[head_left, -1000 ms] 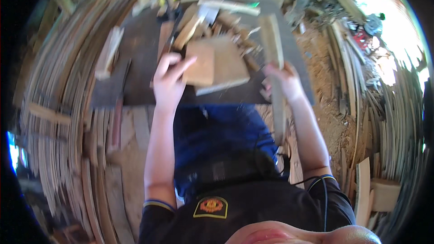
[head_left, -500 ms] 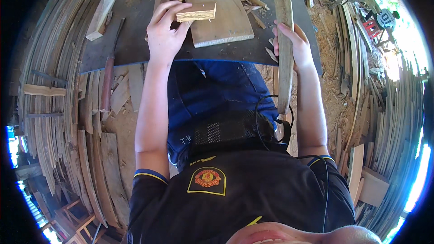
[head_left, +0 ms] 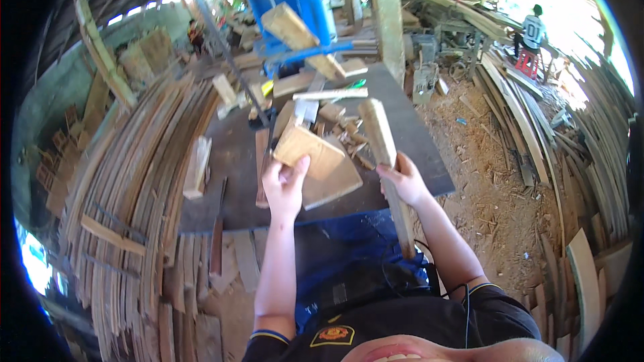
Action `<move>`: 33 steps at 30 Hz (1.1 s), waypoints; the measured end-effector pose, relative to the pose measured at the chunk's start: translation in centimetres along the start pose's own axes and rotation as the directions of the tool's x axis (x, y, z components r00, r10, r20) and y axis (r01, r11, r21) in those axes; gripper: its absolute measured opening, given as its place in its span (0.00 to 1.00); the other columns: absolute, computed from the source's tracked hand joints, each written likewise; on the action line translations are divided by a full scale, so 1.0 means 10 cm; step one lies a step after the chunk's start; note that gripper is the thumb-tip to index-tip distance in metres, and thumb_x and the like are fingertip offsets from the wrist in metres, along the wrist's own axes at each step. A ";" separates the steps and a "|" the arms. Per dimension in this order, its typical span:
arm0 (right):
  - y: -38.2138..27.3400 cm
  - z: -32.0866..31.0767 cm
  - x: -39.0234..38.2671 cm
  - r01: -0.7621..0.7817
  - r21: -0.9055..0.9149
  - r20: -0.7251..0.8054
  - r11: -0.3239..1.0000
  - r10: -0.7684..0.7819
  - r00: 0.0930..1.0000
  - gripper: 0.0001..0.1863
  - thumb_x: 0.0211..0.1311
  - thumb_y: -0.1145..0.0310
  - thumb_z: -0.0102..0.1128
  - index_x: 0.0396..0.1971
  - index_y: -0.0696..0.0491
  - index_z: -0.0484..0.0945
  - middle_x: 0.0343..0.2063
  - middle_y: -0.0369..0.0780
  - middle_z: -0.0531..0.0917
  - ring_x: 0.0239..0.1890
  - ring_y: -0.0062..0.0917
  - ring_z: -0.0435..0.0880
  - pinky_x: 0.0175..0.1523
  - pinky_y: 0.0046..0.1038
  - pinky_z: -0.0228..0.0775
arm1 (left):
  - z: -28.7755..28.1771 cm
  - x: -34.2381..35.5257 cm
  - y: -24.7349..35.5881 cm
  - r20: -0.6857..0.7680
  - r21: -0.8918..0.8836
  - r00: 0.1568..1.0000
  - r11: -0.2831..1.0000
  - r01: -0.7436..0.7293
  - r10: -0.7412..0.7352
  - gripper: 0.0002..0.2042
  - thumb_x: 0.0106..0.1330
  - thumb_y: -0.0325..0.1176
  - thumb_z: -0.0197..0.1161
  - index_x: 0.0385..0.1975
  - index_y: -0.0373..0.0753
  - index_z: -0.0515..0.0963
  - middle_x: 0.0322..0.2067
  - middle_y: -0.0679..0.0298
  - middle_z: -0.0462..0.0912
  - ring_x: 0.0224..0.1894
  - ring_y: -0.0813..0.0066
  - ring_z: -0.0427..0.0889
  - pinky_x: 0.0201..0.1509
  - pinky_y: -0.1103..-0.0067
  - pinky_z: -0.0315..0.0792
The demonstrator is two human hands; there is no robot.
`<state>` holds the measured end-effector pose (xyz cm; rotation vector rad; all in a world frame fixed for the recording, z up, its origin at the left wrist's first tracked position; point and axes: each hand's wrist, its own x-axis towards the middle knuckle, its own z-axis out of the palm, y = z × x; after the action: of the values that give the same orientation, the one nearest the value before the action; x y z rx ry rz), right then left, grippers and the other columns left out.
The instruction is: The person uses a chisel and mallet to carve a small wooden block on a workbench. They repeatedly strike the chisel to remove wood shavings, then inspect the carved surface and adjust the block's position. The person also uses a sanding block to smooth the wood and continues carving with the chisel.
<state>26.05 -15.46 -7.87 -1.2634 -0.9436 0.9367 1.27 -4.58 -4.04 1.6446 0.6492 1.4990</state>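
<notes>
My left hand is closed on a flat wooden block, thumb on the face towards me. It holds the block tilted over a wide wooden board lying on the dark tabletop. My right hand is wrapped round the middle of a long wooden bar. One end of the bar points away over the table, and the other comes back towards my waist. Small wood offcuts lie heaped between the block and the bar.
A blue machine frame rises behind the table, with a thin metal strip slanting down beside it. Long planks are stacked at left, more at right. A person sits by a red stool in the distance.
The view has tilted up, bringing the blue machine into sight. The block in my left hand now shows its broad face. My right hand still holds the bar, which leans further left at its far end.
</notes>
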 end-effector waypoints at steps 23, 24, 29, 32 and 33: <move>-0.17 -0.20 -0.26 -0.080 0.443 -0.030 0.893 0.104 0.994 0.22 0.73 0.58 0.52 0.58 0.58 0.68 0.33 0.41 0.81 0.26 0.26 0.82 0.26 0.31 0.76 | 1.00 -0.45 0.20 0.350 -0.419 0.789 0.669 0.614 -0.505 0.16 0.72 0.31 0.64 0.52 0.33 0.69 0.44 0.55 0.81 0.38 0.64 0.88 0.43 0.70 0.88; -0.14 -0.28 -0.31 -0.048 0.481 -0.020 0.875 0.066 0.998 0.21 0.73 0.58 0.53 0.55 0.57 0.70 0.31 0.41 0.81 0.24 0.25 0.81 0.25 0.30 0.75 | 1.03 -0.47 0.22 0.368 -0.397 0.793 0.689 0.606 -0.486 0.16 0.71 0.31 0.65 0.52 0.32 0.69 0.43 0.55 0.82 0.39 0.64 0.88 0.43 0.70 0.88; -0.41 -0.43 -0.64 -0.074 0.449 -0.198 0.890 0.180 0.964 0.21 0.70 0.53 0.60 0.45 0.57 0.74 0.25 0.40 0.80 0.22 0.25 0.80 0.24 0.28 0.73 | 1.19 -0.58 0.13 0.401 -0.319 0.835 0.796 0.514 -0.378 0.19 0.70 0.34 0.67 0.54 0.32 0.69 0.45 0.54 0.83 0.42 0.67 0.88 0.44 0.71 0.87; -0.38 -0.55 -0.62 -0.044 0.388 -0.314 0.921 0.177 0.933 0.19 0.65 0.57 0.67 0.44 0.56 0.75 0.26 0.39 0.81 0.23 0.24 0.81 0.24 0.28 0.74 | 1.22 -0.58 0.13 0.423 -0.123 0.845 0.904 0.411 -0.327 0.21 0.69 0.35 0.69 0.55 0.29 0.72 0.45 0.54 0.85 0.43 0.68 0.88 0.44 0.75 0.86; -0.37 -0.57 -0.60 -0.031 0.364 -0.374 0.931 0.177 0.910 0.18 0.65 0.59 0.68 0.44 0.56 0.76 0.27 0.38 0.81 0.24 0.24 0.81 0.25 0.28 0.75 | 1.24 -0.61 0.06 0.423 -0.112 0.870 0.938 0.327 -0.253 0.21 0.69 0.36 0.69 0.54 0.29 0.74 0.44 0.55 0.86 0.43 0.70 0.88 0.43 0.77 0.85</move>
<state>29.55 -23.28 -4.92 -1.1445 -0.3647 0.8395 12.28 -12.52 -6.68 1.5687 0.4875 0.9322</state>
